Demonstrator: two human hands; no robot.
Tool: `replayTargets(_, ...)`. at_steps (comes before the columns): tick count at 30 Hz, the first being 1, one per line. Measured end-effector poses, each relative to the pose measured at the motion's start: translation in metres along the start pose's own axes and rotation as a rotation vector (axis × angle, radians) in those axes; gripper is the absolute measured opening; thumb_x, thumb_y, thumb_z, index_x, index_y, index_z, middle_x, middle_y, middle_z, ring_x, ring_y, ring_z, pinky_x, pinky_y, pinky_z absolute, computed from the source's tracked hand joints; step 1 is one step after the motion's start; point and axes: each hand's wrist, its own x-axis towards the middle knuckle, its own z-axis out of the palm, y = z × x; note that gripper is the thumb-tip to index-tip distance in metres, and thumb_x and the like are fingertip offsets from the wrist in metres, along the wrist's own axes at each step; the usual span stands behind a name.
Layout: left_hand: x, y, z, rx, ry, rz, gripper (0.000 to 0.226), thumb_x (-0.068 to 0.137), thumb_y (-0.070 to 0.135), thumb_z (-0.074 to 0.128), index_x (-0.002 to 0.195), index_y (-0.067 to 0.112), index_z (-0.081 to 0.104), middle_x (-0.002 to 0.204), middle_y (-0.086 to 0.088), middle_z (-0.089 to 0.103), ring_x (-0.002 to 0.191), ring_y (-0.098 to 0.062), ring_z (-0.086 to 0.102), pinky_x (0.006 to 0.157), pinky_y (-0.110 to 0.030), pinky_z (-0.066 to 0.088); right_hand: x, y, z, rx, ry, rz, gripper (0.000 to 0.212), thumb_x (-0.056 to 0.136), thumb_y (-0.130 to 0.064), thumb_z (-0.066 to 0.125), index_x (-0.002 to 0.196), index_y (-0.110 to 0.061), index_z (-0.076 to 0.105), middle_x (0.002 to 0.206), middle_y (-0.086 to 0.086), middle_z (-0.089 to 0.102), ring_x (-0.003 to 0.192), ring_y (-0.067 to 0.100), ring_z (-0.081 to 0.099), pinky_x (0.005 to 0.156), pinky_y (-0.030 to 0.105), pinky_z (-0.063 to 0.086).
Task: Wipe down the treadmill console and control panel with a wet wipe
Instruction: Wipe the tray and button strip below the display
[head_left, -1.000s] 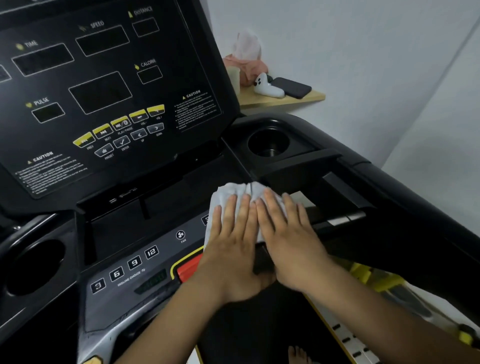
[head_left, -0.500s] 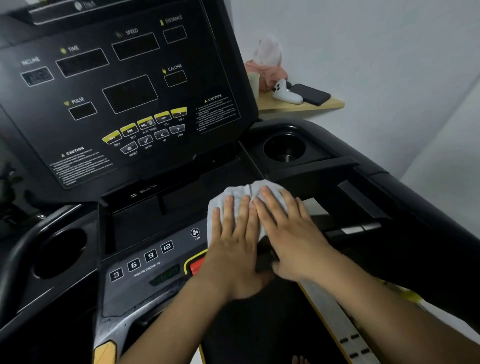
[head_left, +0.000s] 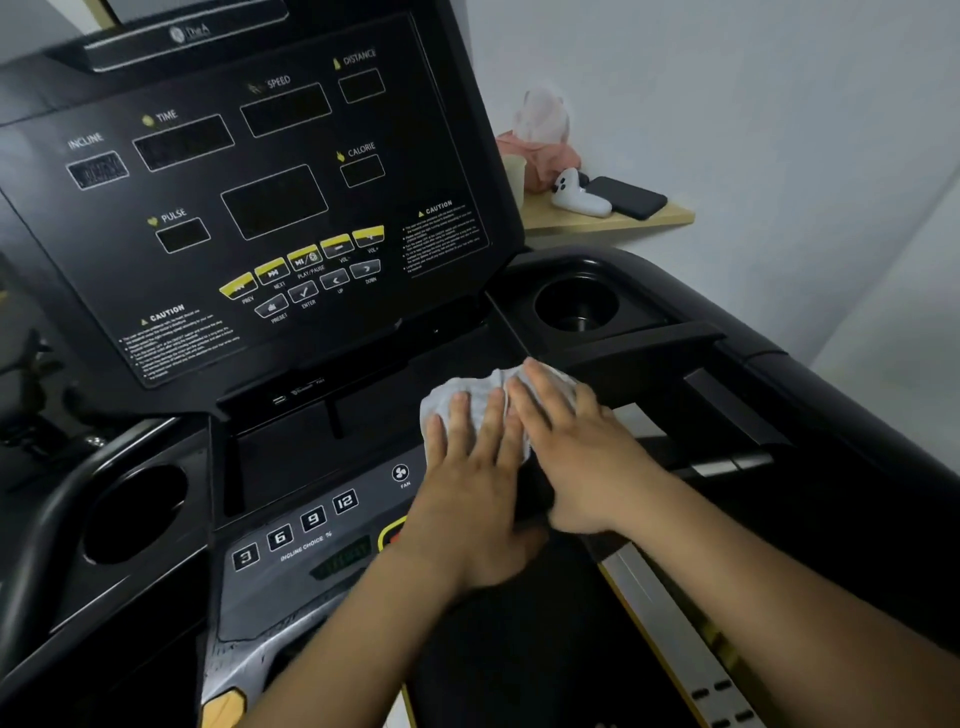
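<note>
1. Head view. The left hand (head_left: 467, 499) and right hand (head_left: 582, 457) lie flat side by side with straight fingers. Both press the wet wipe (head_left: 457, 397) onto the ledge between the control panel (head_left: 291, 577) and the console (head_left: 260, 182).
2. Risk: the left palm covers the red button (head_left: 393, 535). A press or slide could trigger it or the number keys (head_left: 312, 518).
3. Risk: moisture could seep into key seams or the small port (head_left: 279, 399).
4. Risk: the bunched wipe covers little surface, so streaks are likely.
5. Materials: the wipe is white, soft and crumpled. The console is glossy black, flat and tilted. The panel is matte grey with raised square keys.
</note>
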Motion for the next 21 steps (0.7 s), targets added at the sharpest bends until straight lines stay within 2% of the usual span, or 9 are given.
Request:
replayTargets(3,-0.019,-0.007,0.012,-0.03,-0.009,0.013,0.109,0.084,0.068,0.044,0.151,0.022,-0.029,0.158,-0.007,-0.037,0.138,-0.039,-0.042,0.119,-0.058,-0.011,-0.016,-0.012,0.004,-0.151,-0.015,-0.022,0.126,0.071,-0.039,0.074,0.15,-0.02,-0.024,0.153,0.007,-0.039,0.141,0.051,-0.005,0.115,0.056,0.021)
replayTargets(5,-0.044,-0.009,0.026,0.001,0.037,0.053,0.11,0.076,0.069,0.047,0.157,0.024,-0.011,0.165,-0.014,-0.015,0.146,-0.046,-0.023,0.12,-0.062,0.004,-0.041,-0.013,0.011,-0.221,-0.038,-0.067,0.127,0.073,-0.042,0.072,0.147,-0.023,-0.03,0.151,0.008,-0.044,0.138,0.054,-0.022,0.116,0.062,0.007)
replayTargets(7,-0.057,-0.014,0.036,-0.006,0.017,0.048,0.11,0.068,0.072,0.047,0.159,0.025,0.005,0.165,-0.017,0.005,0.149,-0.049,-0.002,0.117,-0.063,0.018,-0.051,-0.008,0.013,-0.23,-0.058,-0.092,0.127,0.075,-0.042,0.071,0.144,-0.028,-0.035,0.149,0.006,-0.048,0.136,0.053,-0.029,0.115,0.063,0.002)
replayTargets(8,-0.054,-0.015,0.036,0.006,-0.009,0.038,0.11,0.069,0.072,0.046,0.159,0.027,0.002,0.165,-0.017,0.002,0.148,-0.05,-0.005,0.117,-0.064,0.016,-0.047,-0.003,0.011,-0.213,-0.069,-0.093,0.126,0.075,-0.04,0.071,0.144,-0.03,-0.034,0.149,0.005,-0.047,0.137,0.052,-0.027,0.116,0.063,0.005)
replayTargets(11,-0.022,-0.015,0.019,0.022,0.021,-0.024,0.107,0.077,0.072,0.039,0.15,0.03,-0.028,0.161,-0.013,-0.028,0.141,-0.046,-0.034,0.118,-0.064,-0.006,-0.012,0.002,-0.001,-0.103,-0.066,-0.066,0.126,0.07,-0.037,0.075,0.148,-0.034,-0.024,0.153,0.0,-0.041,0.142,0.049,-0.009,0.113,0.057,0.024)
replayTargets(14,-0.005,-0.019,0.004,0.015,-0.013,-0.073,0.109,0.083,0.071,0.043,0.15,0.026,-0.029,0.16,-0.011,-0.031,0.14,-0.045,-0.036,0.118,-0.061,-0.011,0.01,-0.01,-0.009,-0.108,-0.082,-0.006,0.132,0.068,-0.038,0.078,0.149,-0.028,-0.026,0.154,0.004,-0.04,0.141,0.052,-0.005,0.112,0.058,0.028)
replayTargets(16,-0.021,-0.022,0.014,-0.024,0.005,-0.042,0.105,0.079,0.072,0.038,0.155,0.025,-0.018,0.162,-0.014,-0.023,0.143,-0.047,-0.029,0.118,-0.064,-0.002,-0.006,-0.022,-0.002,-0.157,-0.085,-0.006,0.13,0.071,-0.044,0.075,0.148,-0.022,-0.028,0.153,0.009,-0.042,0.138,0.057,-0.021,0.113,0.066,0.011)
replayTargets(19,-0.062,-0.022,0.033,-0.02,-0.011,0.0,0.109,0.065,0.069,0.047,0.158,0.021,0.018,0.163,-0.021,0.013,0.146,-0.053,0.007,0.108,-0.068,0.032,-0.046,-0.03,0.016,-0.173,-0.07,-0.109,0.128,0.073,-0.048,0.071,0.148,-0.022,-0.029,0.149,0.011,-0.047,0.129,0.05,-0.046,0.11,0.068,-0.015)
replayTargets(21,-0.072,-0.026,0.043,0.016,-0.045,-0.004,0.115,0.059,0.07,0.055,0.157,0.02,0.023,0.162,-0.021,0.02,0.145,-0.054,0.016,0.105,-0.066,0.036,-0.048,-0.028,0.017,-0.181,-0.074,-0.135,0.129,0.073,-0.046,0.072,0.147,-0.025,-0.031,0.147,0.009,-0.05,0.127,0.047,-0.049,0.108,0.067,-0.019)
